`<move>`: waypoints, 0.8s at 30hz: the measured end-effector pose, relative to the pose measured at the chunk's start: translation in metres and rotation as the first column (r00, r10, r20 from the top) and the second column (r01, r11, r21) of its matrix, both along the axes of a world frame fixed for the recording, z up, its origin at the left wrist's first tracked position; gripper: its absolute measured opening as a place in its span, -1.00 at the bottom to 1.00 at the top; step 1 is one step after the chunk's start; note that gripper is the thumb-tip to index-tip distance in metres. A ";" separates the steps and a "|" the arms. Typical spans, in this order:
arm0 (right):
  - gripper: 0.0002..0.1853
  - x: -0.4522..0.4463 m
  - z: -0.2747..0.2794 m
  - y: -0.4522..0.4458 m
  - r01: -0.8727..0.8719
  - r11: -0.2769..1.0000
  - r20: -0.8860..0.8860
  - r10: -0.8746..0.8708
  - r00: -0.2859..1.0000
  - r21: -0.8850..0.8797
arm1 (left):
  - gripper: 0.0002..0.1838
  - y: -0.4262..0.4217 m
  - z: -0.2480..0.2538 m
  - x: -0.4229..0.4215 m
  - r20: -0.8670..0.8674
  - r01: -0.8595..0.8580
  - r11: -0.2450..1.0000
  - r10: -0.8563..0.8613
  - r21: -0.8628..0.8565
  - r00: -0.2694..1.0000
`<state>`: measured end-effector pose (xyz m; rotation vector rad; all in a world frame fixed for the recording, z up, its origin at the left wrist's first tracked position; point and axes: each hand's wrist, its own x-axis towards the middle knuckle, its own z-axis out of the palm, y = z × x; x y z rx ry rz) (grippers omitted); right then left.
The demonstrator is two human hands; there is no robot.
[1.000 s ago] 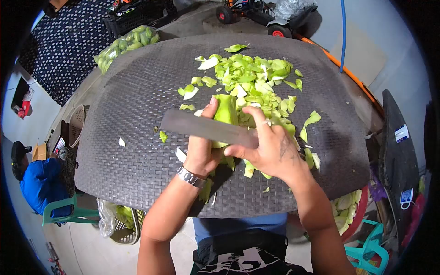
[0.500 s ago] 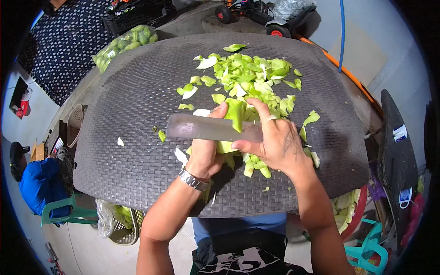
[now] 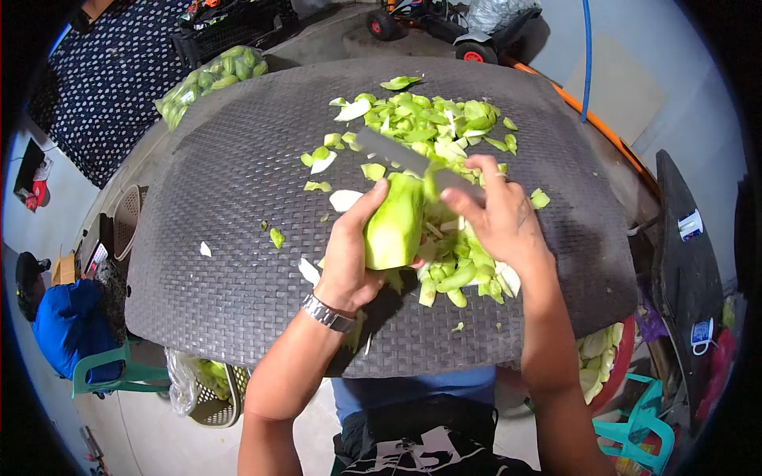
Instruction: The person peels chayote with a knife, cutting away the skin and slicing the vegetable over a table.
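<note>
My left hand [image 3: 348, 250], with a metal watch [image 3: 328, 312] at the wrist, is closed around a large, partly peeled green fruit [image 3: 393, 230], thumb along its upper left side. The fruit's exact kind is unclear. My right hand [image 3: 506, 220] grips a broad-bladed knife [image 3: 387, 149], its handle hidden in the palm. The blade points up and left, above and beyond the fruit and apart from it. A strip of green peel [image 3: 433, 181] is at the blade near my right thumb. Beneath and beyond my hands lies a pile of peel pieces [image 3: 421, 115] on the woven-pattern table [image 3: 214, 198].
A clear bag of green fruits [image 3: 214, 79] sits past the far left edge. Below the near edge are a basket [image 3: 216, 408] at left and a red basin [image 3: 615, 369] with pale pieces at right. A person in blue [image 3: 67, 317] sits at far left.
The knife has swung from lying across the fruit to up and right, off it, with my right hand. More of the fruit's cut surface now shows in my left hand.
</note>
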<state>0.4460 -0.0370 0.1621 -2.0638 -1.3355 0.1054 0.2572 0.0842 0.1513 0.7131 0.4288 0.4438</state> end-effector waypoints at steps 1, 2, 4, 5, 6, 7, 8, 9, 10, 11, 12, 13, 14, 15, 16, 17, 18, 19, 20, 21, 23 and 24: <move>-0.17 0.011 -0.009 -0.001 0.038 0.999 -0.058 -0.038 0.998 0.004 | -0.44 0.001 0.001 0.000 0.014 0.004 1.000 -0.004 -0.018 1.000; -0.18 0.018 -0.013 0.000 0.074 0.997 -0.116 -0.073 0.991 0.003 | -0.44 0.001 0.003 -0.001 0.028 0.006 0.999 -0.005 -0.037 1.000; -0.17 0.017 -0.001 -0.003 0.078 0.994 -0.380 -0.104 0.919 -0.082 | -0.42 0.002 0.012 -0.001 -0.030 -0.073 0.996 0.071 -0.058 0.997; -0.17 0.014 0.012 -0.009 0.049 0.989 -0.542 -0.117 0.832 -0.138 | -0.42 0.001 0.014 0.001 -0.042 -0.109 0.992 0.106 -0.070 0.993; -0.17 0.010 0.019 -0.012 0.012 0.982 -0.684 -0.139 0.716 -0.188 | -0.42 0.001 0.014 0.001 -0.057 -0.144 0.986 0.140 -0.082 0.989; -0.20 0.005 0.018 -0.011 -0.033 0.995 -0.791 -0.056 0.609 -0.096 | -0.45 0.006 0.008 -0.001 -0.010 -0.135 0.989 0.134 -0.057 0.991; -0.22 0.003 0.018 -0.011 -0.085 0.996 -0.872 0.015 0.489 -0.031 | -0.46 0.009 0.003 -0.001 0.003 -0.150 0.986 0.151 -0.066 0.989; -0.23 0.002 0.017 -0.010 -0.126 0.991 -0.930 0.085 0.357 0.042 | -0.47 0.011 0.000 -0.001 0.018 -0.164 0.984 0.166 -0.074 0.986; -0.24 0.002 0.018 -0.009 -0.156 0.980 -0.964 0.153 0.218 0.121 | -0.48 0.012 -0.001 0.000 0.036 -0.178 0.981 0.181 -0.081 0.983; -0.22 0.002 0.016 -0.009 -0.182 0.967 -0.963 0.210 0.169 0.179 | -0.50 0.011 0.000 0.000 0.040 -0.182 0.980 0.185 -0.080 0.982; -0.22 0.003 0.013 -0.009 -0.202 0.961 -0.965 0.220 0.140 0.190 | -0.50 0.011 -0.001 -0.001 0.043 -0.164 0.984 0.168 -0.075 0.985; -0.21 0.005 0.008 -0.009 -0.221 0.954 -0.967 0.231 0.111 0.202 | -0.50 0.012 -0.001 -0.002 0.047 -0.146 0.987 0.150 -0.070 0.988; -0.20 0.006 0.005 -0.009 -0.238 0.947 -0.967 0.241 0.083 0.215 | -0.50 0.012 -0.002 -0.002 0.051 -0.126 0.990 0.130 -0.064 0.990; -0.17 0.006 0.004 -0.007 -0.217 0.963 -0.973 0.192 0.129 0.162 | -0.50 0.011 -0.001 -0.002 0.040 -0.135 0.989 0.137 -0.062 0.990; -0.15 0.004 0.004 -0.005 -0.214 0.963 -0.977 0.190 0.098 0.166 | -0.50 0.010 0.000 -0.001 0.030 -0.144 0.988 0.146 -0.060 0.989; -0.14 0.002 0.005 -0.004 -0.212 0.962 -0.980 0.188 0.068 0.170 | -0.50 0.009 0.000 0.000 0.020 -0.155 0.986 0.156 -0.059 0.988; -0.13 -0.001 0.005 -0.002 -0.210 0.962 -0.982 0.186 0.036 0.174 | -0.50 0.009 -0.001 0.000 0.016 -0.158 0.986 0.159 -0.060 0.987; -0.07 -0.004 0.005 0.000 -0.188 0.970 -0.986 0.163 0.033 0.154 | -0.51 0.009 -0.003 0.001 0.014 -0.161 0.985 0.162 -0.061 0.987; -0.06 -0.006 0.007 0.001 -0.149 0.978 -0.986 0.156 0.060 0.146 | -0.51 0.010 -0.004 0.002 0.011 -0.165 0.984 0.166 -0.062 0.986; -0.05 -0.008 0.011 0.001 -0.110 0.984 -0.985 0.148 0.086 0.138 | -0.51 0.011 -0.005 0.001 0.012 -0.161 0.985 0.162 -0.058 0.987; -0.04 -0.006 0.012 -0.001 -0.055 0.988 -0.966 0.151 0.208 0.142 | -0.52 0.013 -0.006 0.000 0.014 -0.154 0.987 0.155 -0.052 0.988; -0.04 -0.005 0.012 -0.002 -0.062 0.986 -0.961 0.163 0.223 0.153 | -0.52 0.012 -0.005 0.000 0.009 -0.153 0.987 0.154 -0.052 0.988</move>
